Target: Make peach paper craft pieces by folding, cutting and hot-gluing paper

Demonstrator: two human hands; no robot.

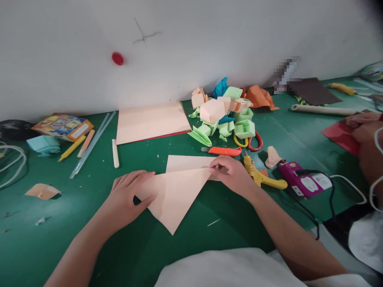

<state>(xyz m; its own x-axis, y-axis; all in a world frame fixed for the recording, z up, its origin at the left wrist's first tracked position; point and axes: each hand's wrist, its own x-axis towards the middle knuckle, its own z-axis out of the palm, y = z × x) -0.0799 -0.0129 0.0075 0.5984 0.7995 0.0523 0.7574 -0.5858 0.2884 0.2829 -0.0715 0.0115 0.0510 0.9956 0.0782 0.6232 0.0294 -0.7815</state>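
A pale peach sheet of paper, seen as a triangle pointing down toward me, is between my hands. My right hand pinches its upper right corner between thumb and fingertips. At the left corner, my left hand grips the sheet, fingers along the upper edge and thumb lower down on it. Another piece of peach paper lies just behind, partly covered by the triangle. An orange utility knife rests beyond my right hand. A yellow glue gun lies beside my right wrist.
Folded paper pieces are heaped by the wall, with scissors in front. Peach sheets lie at the back. Clear glue sticks are at left. A purple power strip and another person's hand holding red paper are at right.
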